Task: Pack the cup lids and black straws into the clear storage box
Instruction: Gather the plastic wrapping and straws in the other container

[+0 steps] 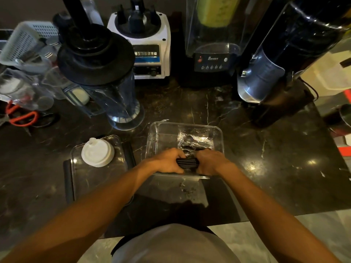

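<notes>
A bundle of black straws [187, 163] lies crosswise over the near part of the clear storage box [218, 133], held at both ends. The left hand [169, 161] curls closed around the bundle's left end and the right hand [210, 161] closes around its right end, so only the ribbed middle of the straws shows; their tips are hidden inside the fists. Crinkled clear wrap [195, 141] lies in the far part of the box, its contents hard to make out. To the left, a stack of white cup lids [97, 152] rests on the box's flat clear lid [98, 177], well apart from the box. All sits on a dark marble counter [266, 158]. Behind, a blender jug [106, 80] stands, its top cut off by the frame.
</notes>
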The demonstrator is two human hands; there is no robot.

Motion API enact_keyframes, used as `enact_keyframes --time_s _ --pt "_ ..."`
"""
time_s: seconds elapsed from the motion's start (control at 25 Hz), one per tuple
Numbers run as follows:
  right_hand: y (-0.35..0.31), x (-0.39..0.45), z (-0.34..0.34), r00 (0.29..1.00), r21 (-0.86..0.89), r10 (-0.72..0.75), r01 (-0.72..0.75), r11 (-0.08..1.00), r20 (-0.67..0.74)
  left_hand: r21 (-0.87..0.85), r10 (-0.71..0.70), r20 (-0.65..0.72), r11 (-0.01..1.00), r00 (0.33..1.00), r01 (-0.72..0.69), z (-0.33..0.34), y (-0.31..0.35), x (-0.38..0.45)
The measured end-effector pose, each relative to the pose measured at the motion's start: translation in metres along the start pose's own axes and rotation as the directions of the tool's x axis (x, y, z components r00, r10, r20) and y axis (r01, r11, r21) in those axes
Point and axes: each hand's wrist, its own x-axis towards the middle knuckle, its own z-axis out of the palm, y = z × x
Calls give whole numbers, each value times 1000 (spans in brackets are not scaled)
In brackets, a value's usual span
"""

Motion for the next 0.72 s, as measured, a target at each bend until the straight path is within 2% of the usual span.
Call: enact_keyframes --time_s 0.2,0.4,0.72 --pt "-1 -1 2 999 -30 -25 26 999 32 77 17 -4 997 1000 -17 -4 -3 -3" --pt "-5 -8 -10 999 -70 -39 39 997 4 259 48 -55 965 997 -32 -9 -4 -5" --pt "-15 -14 -9 996 -76 6 -13 997 -91 310 147 -135 946 980 -99 -5 -5 -12"
